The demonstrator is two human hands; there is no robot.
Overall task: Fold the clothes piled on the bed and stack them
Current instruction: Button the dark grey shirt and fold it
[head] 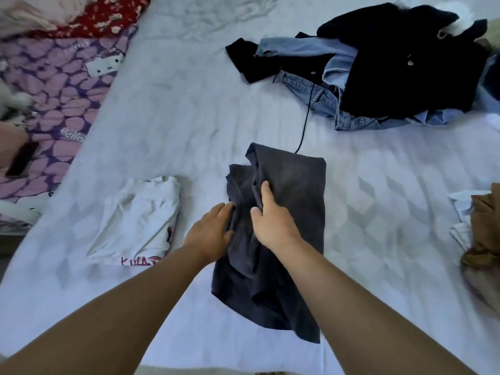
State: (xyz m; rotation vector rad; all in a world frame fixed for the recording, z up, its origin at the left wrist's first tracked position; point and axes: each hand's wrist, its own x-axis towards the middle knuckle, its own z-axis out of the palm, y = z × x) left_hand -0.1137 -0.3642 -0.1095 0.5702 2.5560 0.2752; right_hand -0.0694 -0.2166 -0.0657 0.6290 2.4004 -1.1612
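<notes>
Charcoal cotton, soft and limp, lies under both hands near the front edge of the bed (pixel 378 217). For grip, the right hand (pixel 273 220) presses down on the dark grey garment (pixel 295 201), its fingers curled into a bunched ridge of cloth at the upper left, thumb alongside. The left hand (pixel 209 231) lies with straight fingers against the garment's left edge, touching it but holding nothing. The piece is partly folded lengthwise, its near end rumpled. It looks light and floppy, unlikely to slip on the sheet but apt to crease; I would take it by the corners or the folded edge and smooth the ridge flat before the next fold.

Just to the left lies a folded white shirt (pixel 138 220) with red lettering along its near edge, cut off and unreadable. Farther back on the right sits the unfolded pile (pixel 392 69) of black clothes and blue denim. A tan garment (pixel 484 228) rests at the right edge. The purple blanket (pixel 59 109) on the left bears the word "Hello".
</notes>
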